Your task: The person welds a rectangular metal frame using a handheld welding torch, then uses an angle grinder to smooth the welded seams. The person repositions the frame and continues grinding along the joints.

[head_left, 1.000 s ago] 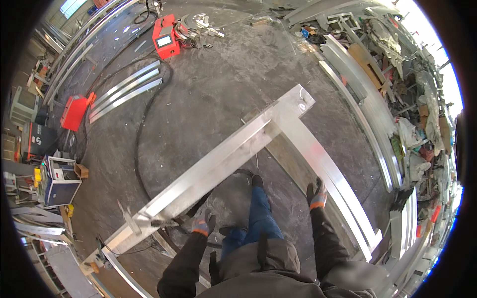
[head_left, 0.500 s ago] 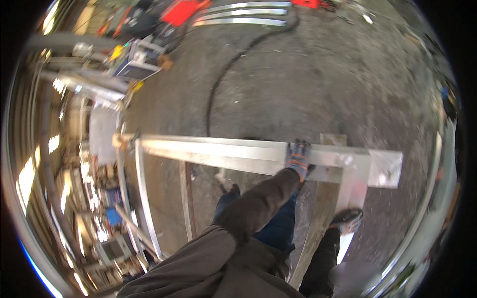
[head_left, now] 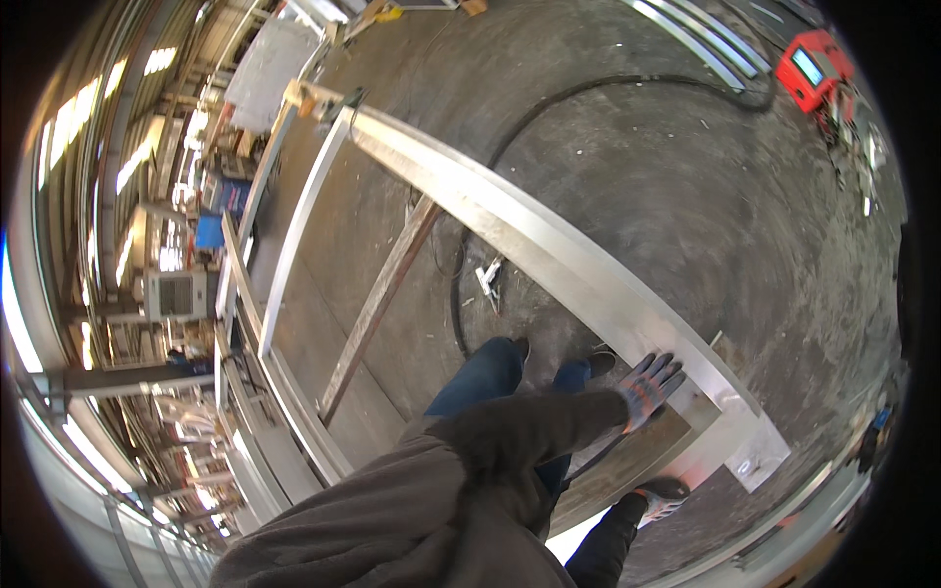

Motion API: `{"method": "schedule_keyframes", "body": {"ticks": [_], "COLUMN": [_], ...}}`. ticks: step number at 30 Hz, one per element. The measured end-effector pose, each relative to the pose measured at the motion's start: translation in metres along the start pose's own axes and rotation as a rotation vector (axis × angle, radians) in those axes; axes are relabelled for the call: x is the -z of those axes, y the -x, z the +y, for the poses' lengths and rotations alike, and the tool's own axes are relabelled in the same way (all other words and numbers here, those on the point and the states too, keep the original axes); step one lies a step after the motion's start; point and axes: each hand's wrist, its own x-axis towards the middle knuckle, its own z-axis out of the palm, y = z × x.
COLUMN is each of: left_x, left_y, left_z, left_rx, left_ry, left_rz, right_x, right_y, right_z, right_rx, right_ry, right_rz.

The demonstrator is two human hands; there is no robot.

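A long silvery metal frame [head_left: 549, 230] runs diagonally from the upper left to a corner at the lower right. My left hand [head_left: 651, 392], in a grey glove with orange marks and dark fingers, lies on the long bar near that corner, fingers spread. On the short bar beside the corner is my right hand [head_left: 663, 496], in a matching glove, its fingers curled over the metal; some of them are hidden. A flat metal end plate [head_left: 759, 461] juts out past the corner. Under the frame, a worn support beam [head_left: 377, 304] runs crosswise.
A black hose [head_left: 549, 101] curves across the concrete floor. Inside the frame a white-handled tool [head_left: 487, 278] lies on the floor near my feet. At the upper right are a red machine [head_left: 813, 73] and loose metal strips [head_left: 691, 44]. Racks and stock line the left side.
My view has turned, so the frame now slants down to the right and the red machine shows at upper right. My left hand's fingers have spread; both hands remain near the corner.
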Motion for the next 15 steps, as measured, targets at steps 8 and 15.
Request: {"method": "schedule_keyframes", "body": {"ticks": [8, 15], "left_x": [0.029, 0.032], "left_y": [0.203, 0.407], "left_z": [-0.183, -0.452], "left_rx": [0.556, 1.416], "left_ry": [0.347, 0.036], "left_rz": [0.185, 0.207], "right_x": [-0.021, 0.065], "right_y": [-0.081, -0.071], "right_z": [0.032, -0.119], "right_rx": [0.093, 0.529], "right_ry": [-0.178, -0.458], "right_rz": [-0.033, -0.055]}}
